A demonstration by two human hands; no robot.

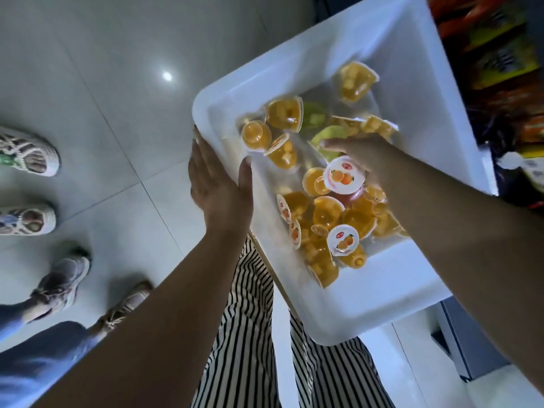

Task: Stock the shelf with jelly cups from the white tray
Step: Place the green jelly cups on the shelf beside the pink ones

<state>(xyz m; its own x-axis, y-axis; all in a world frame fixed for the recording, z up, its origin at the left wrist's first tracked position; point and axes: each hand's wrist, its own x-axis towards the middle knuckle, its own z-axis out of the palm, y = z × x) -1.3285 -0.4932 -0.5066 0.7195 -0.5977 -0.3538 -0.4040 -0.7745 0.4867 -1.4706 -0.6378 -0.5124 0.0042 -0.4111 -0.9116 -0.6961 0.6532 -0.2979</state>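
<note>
Head view only. White tray (338, 325) sits ahead and right of the body, long axis running from near-centre up toward the far right, where the shelf (500, 69) with blurred snack packs stands along the right edge.

Left hand (219, 184) grips the tray's near-left rim: thumb hooked over the edge, fingers flat along the outside wall. It's bracing, not picking.

Right hand (362, 160) is down inside the tray, over the middle of the pile, touching cups. Fingers are blurred and partly hidden from here, so I cannot tell if it's clenched on a cup or just resting loose. An orange-label cup (343, 175) lies just below the palm, lid up and touching the hand.

Jelly cups (326, 213) are all in the tray, mostly orange, a few green ones (329, 136) under the right fingers, tumbled at every angle, heaped toward the near-right half.

Key relation, as I read it: shelf is on the right-hand side, beyond the tray's far long wall. Right hand is nearer both cups and shelf, so it does the lift and carry rightward; left just steadies the tray.

Other people's shoes (29, 154) on the tile floor at left, well apart.
</note>
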